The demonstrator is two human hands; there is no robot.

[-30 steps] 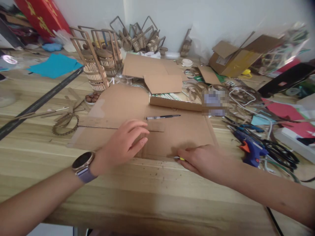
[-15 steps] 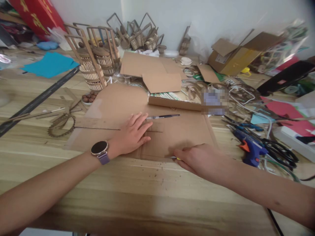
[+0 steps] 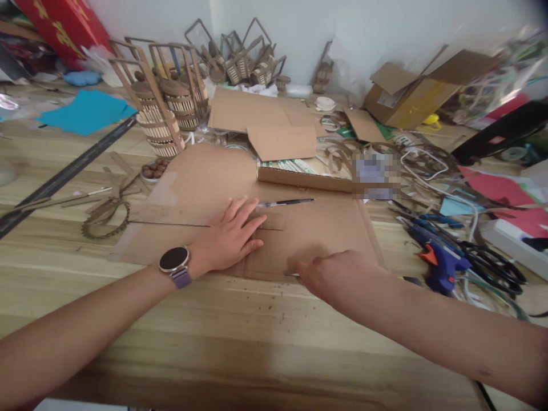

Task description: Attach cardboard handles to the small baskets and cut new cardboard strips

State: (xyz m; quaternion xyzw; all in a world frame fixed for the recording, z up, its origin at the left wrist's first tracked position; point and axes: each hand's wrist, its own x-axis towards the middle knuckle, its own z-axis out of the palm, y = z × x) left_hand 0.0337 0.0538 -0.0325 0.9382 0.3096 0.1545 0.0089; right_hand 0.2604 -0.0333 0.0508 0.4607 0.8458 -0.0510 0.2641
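Cardboard back from the table's front edge wants the spread left hand pressing clear of the right hand, clamped on a pale-tipped tool.

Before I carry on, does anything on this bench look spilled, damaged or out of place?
Yes, slightly: small dark specks lie scattered on the tabletop, just off the near edge of the cardboard sheet. They look odd, like loose debris on bare wood; I can't tell what they are.

Single head-worn view close above tabletop, facing forward and down.
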